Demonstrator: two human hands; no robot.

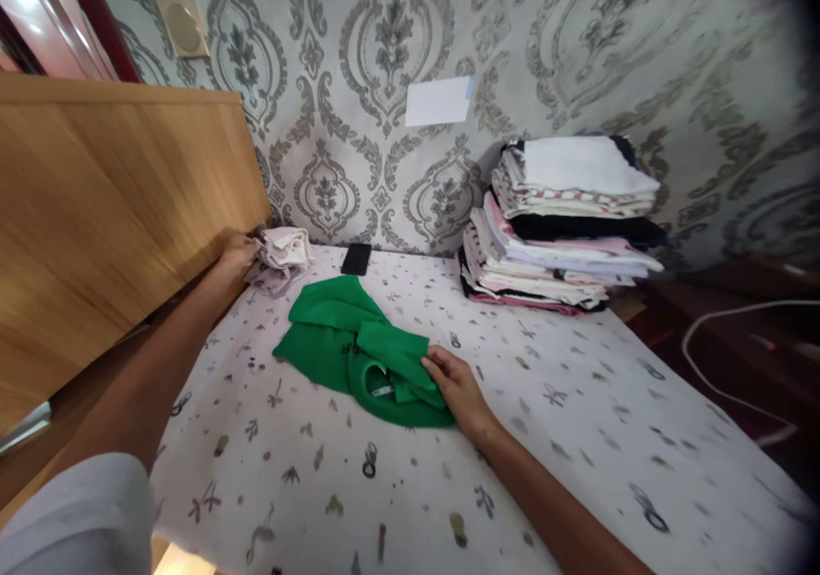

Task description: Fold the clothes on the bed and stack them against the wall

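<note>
A green garment [326, 336] with a round collar and a small label lies crumpled on the white patterned cloth [410, 498]. My right hand [456, 387] pinches its right edge between thumb and fingers. At the far left, beside the wooden panel, my left hand [240, 253] is at the edge of a bunched pale pink and white cloth [282, 255]. The fingers of that hand are partly hidden, and their grip is too unclear to make out.
A tall stack of folded clothes [564, 225] stands at the back right. A black phone [356, 259] lies near the wall. The wooden panel [128, 216] rises along the left side. A white cable [723, 314] curves at the far right.
</note>
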